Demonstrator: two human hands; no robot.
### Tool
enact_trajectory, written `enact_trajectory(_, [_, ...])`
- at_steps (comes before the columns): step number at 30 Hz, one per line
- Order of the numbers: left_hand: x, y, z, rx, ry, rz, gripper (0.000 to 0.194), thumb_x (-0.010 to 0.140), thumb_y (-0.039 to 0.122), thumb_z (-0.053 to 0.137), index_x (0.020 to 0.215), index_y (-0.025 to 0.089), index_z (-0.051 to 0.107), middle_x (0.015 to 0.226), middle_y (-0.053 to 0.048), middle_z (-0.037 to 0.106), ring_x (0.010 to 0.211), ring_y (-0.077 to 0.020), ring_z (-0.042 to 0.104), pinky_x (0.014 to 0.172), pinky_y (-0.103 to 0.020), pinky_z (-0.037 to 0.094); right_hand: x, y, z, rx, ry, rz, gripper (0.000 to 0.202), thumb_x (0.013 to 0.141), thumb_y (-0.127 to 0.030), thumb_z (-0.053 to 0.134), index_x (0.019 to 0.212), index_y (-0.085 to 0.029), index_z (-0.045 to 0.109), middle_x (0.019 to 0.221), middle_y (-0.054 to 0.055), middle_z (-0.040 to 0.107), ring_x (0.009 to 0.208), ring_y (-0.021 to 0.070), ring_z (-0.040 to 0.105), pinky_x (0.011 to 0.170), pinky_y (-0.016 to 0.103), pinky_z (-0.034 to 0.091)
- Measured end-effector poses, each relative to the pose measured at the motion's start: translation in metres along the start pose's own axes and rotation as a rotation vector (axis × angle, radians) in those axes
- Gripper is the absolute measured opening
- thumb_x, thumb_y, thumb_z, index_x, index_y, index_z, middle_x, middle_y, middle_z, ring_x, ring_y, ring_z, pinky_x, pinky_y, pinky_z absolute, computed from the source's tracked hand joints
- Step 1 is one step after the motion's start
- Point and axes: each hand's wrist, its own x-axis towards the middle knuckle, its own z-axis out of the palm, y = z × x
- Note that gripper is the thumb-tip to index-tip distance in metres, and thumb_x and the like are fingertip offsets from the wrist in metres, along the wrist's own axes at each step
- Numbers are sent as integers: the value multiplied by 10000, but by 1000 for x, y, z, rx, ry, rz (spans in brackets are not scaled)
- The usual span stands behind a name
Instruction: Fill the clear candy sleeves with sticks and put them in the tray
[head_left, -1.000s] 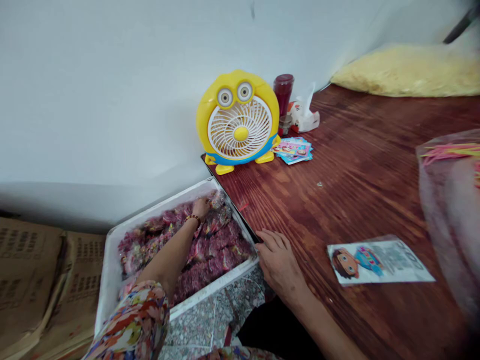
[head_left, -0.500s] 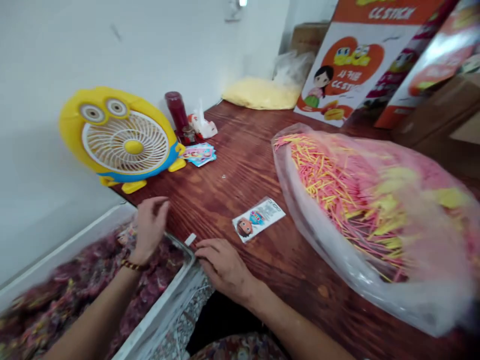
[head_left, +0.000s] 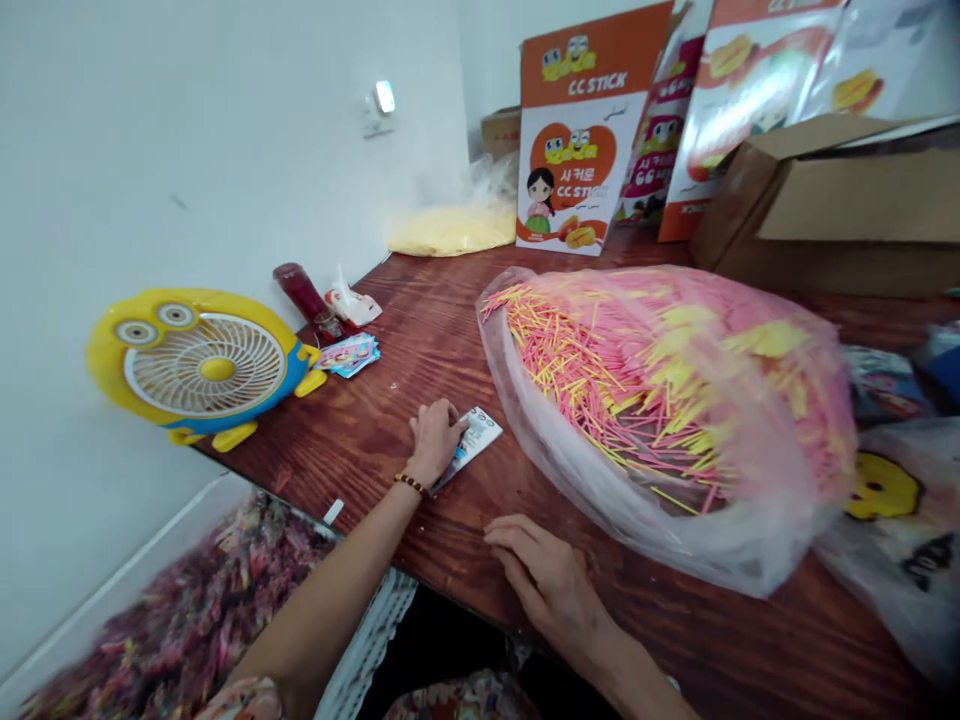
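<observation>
My left hand [head_left: 435, 440], with a beaded bracelet on its wrist, lies over a small flat printed packet [head_left: 481, 432] on the table. Its fingers are curled together at the packet and cover the printed cartoon end. My right hand [head_left: 544, 575] rests near the table's front edge, holding nothing, its fingers stretched out. To the right of both hands a large clear plastic bag [head_left: 517, 430] lies with its mouth open. Thin pink and yellow sticks [head_left: 570, 350] fill it.
At the left stands a yellow fan [head_left: 217, 369] with cartoon eyes. Below it is a white bin [head_left: 150, 545] of purplish wrapped pieces. Printed cards [head_left: 349, 354], a dark red bottle [head_left: 298, 292] and tissues [head_left: 352, 306] sit behind. Cartons [head_left: 577, 120] line the back.
My left hand has moved from above the bin to the right, onto the flat packet. My right hand has shifted right along the table's front edge. The camera view has turned right.
</observation>
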Motion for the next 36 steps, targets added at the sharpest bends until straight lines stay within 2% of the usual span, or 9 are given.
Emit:
enact_trajectory(4, [-3, -1, -1, -99, 29, 38, 107, 827, 212, 645, 739, 189, 588, 799, -31, 650, 852, -200, 540, 857, -343, 375, -9, 8, -9, 26, -32, 9, 228, 971, -126, 430, 1051, -209, 626, 1040, 72, 686, 947, 169, 663, 820, 287, 538])
enact_trajectory(8, [-8, 11, -19, -210, -8, 94, 153, 851, 260, 592, 718, 186, 571, 716, 0, 605, 716, -153, 539, 709, -265, 419, 1, 13, -37, 98, 31, 31, 196, 974, -157, 454, 1013, -221, 635, 991, 48, 691, 953, 160, 658, 851, 283, 521])
enact_trajectory(10, [-17, 24, -33, -317, -85, 136, 171, 840, 302, 601, 719, 185, 569, 666, 23, 578, 639, -131, 521, 631, -237, 416, 16, 15, -55, 72, 151, 57, 174, 963, -181, 481, 1019, -223, 640, 1019, 49, 693, 974, 168, 651, 887, 305, 505])
enact_trajectory(13, [-38, 48, -51, -557, -325, 242, 198, 792, 341, 660, 712, 174, 592, 664, 27, 590, 607, -115, 519, 593, -223, 415, 44, 19, -75, 55, 273, 128, 181, 915, -216, 559, 1080, -220, 633, 1108, 63, 679, 1002, 181, 638, 848, 314, 504])
enact_trajectory(15, [-54, 63, -57, -614, -442, 271, 208, 797, 359, 665, 727, 170, 611, 683, 21, 610, 619, -116, 537, 601, -222, 426, 57, 19, -81, 95, 197, 202, 223, 889, -228, 600, 1110, -203, 626, 1045, 52, 692, 902, 166, 648, 748, 284, 499])
enact_trajectory(18, [-74, 73, -58, -604, -531, 271, 196, 817, 354, 654, 760, 167, 637, 690, 19, 631, 629, -121, 560, 608, -223, 436, 59, 17, -81, 62, 44, 194, 89, 874, -195, 613, 944, -191, 666, 885, 4, 699, 791, 135, 628, 700, 253, 446])
enact_trajectory(23, [-95, 69, -46, -499, -531, 300, 188, 843, 334, 632, 753, 170, 655, 694, 14, 653, 658, -128, 575, 629, -226, 429, 34, 8, -81, -42, -22, 203, 96, 895, -160, 589, 863, -194, 674, 825, -20, 681, 764, 122, 605, 691, 240, 401])
enact_trajectory(27, [-103, 69, -43, -449, -515, 330, 224, 865, 341, 609, 723, 176, 663, 671, 12, 650, 649, -130, 572, 608, -228, 410, 23, 5, -87, -115, -68, 165, 97, 898, -139, 600, 882, -194, 680, 852, -10, 684, 778, 126, 612, 700, 235, 399])
enact_trajectory(36, [-106, 79, -35, -574, -719, 260, 272, 900, 376, 570, 734, 185, 668, 709, -9, 687, 663, -144, 609, 633, -234, 452, 20, 20, -109, -83, -141, 212, 253, 963, -317, 551, 809, -168, 686, 734, -22, 661, 685, 110, 579, 626, 213, 367])
